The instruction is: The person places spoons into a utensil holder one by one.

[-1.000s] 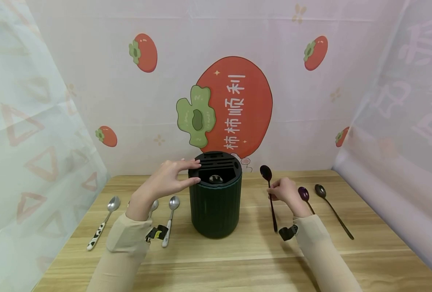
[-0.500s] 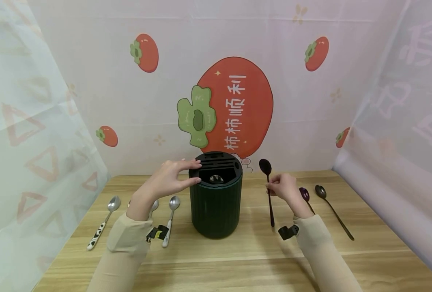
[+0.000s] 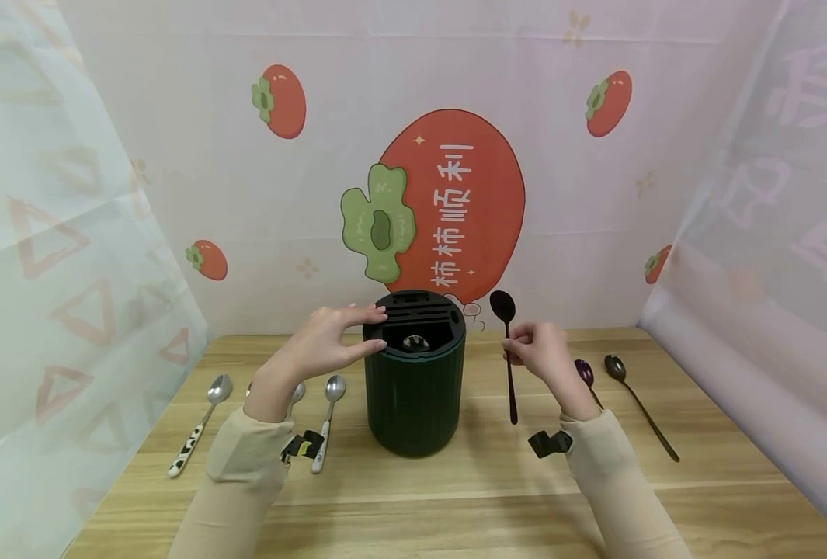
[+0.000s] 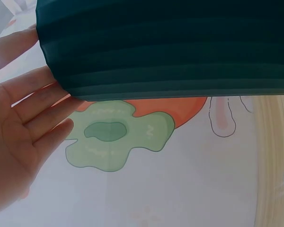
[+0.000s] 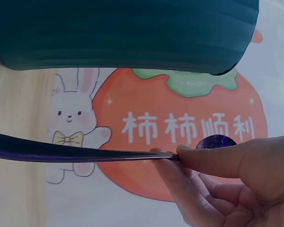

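At the centre of the table stands a dark green ribbed utensil holder (image 3: 415, 407) with a slotted black top. The shiny bowl of a spoon (image 3: 415, 342) shows inside its front compartment. My left hand (image 3: 322, 335) rests against the holder's left rim, thumb and fingers spread and fairly straight. To the right of the holder, my right hand (image 3: 544, 355) pinches a dark, purple-tinted spoon (image 3: 502, 307) by its handle between thumb and fingers. This spoon is nearly upright, bowl up, and raised off the table. In the right wrist view its handle (image 5: 85, 154) points left.
Silver spoons with patterned or white handles, such as one spoon (image 3: 186, 450) and another spoon (image 3: 318, 450), lie on the left, partly behind my left arm. A purple spoon (image 3: 585, 373) and a dark spoon (image 3: 640, 404) lie on the right. A printed cloth (image 3: 560, 233) hangs behind.
My right hand has raised the dark spoon and shifted it slightly left, towards the holder. The left hand stays at the rim.
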A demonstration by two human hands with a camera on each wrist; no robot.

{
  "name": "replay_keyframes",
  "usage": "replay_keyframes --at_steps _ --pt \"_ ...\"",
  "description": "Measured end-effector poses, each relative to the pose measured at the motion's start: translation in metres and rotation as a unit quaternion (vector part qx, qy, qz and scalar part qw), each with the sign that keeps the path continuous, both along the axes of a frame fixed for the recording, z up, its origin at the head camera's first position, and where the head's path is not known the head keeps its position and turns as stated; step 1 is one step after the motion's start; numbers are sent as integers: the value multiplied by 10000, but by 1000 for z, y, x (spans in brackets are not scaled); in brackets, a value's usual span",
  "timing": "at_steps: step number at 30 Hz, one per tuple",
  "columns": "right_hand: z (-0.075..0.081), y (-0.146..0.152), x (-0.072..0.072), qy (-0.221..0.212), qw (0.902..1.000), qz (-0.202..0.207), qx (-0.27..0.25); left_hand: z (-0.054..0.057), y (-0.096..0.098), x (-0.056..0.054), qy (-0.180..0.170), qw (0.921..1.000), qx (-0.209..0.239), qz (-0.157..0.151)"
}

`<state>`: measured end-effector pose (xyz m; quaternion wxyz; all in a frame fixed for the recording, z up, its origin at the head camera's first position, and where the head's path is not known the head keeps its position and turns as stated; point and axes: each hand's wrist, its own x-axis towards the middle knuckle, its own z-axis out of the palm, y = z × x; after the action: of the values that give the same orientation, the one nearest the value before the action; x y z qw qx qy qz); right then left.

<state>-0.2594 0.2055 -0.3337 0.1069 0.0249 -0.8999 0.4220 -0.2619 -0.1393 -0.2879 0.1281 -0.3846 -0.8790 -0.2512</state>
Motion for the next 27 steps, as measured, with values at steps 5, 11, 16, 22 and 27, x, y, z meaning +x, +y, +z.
replay_keyframes --at_steps 5,11,16,22,27 --pt "7 -3 4 100 9999 -14 62 0 0 -1 49 10000 -4 28" --pt "12 -5 7 157 9998 -29 87 0 0 -1 59 10000 -3 36" --pt "17 -8 9 276 9995 -61 110 0 0 -1 82 10000 3 43" --pt "23 -11 11 412 9990 -97 151 -1 0 -1 63 10000 14 19" --pt "31 -14 12 532 9985 -63 69 0 0 -1 20 10000 1 30"
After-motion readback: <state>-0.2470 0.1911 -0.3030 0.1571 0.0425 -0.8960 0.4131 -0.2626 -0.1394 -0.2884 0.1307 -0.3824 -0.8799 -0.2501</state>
